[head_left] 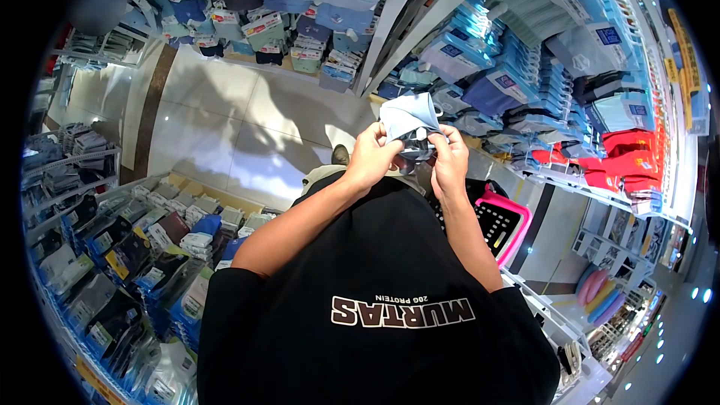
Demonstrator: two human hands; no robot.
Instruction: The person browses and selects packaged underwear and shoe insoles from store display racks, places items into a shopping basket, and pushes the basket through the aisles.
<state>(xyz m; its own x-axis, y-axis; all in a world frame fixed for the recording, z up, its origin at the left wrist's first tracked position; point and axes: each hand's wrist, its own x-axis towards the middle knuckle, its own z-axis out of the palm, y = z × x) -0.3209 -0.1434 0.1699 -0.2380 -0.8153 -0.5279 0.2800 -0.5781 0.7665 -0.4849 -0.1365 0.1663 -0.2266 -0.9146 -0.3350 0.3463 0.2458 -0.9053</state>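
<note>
Item one: pale blue folded fabric piece [409,114], dark grey at its lower part, a small white loop at its three o'clock edge; located at twelve o'clock from the wearer's chest, raised in front of the body between both hands. Item two: left hand [373,156], at the piece's eight o'clock side, thumb and fingers drawn together on its lower edge. Item three: right hand [448,157], at four o'clock of the piece, thumb and fingertips likewise pinched on the dark lower portion; the exact finger placement underneath cannot be told. Surroundings, by the same dial: black T-shirt [375,255] with inverted lettering, at centre; pink-rimmed black basket [517,234], two o'clock, near the right forearm; hanging blue packs [514,79], one o'clock; red packs [630,159], two o'clock, farther out; bin of packaged goods [124,270], nine o'clock; tiled floor [206,105], eleven o'clock.
</note>
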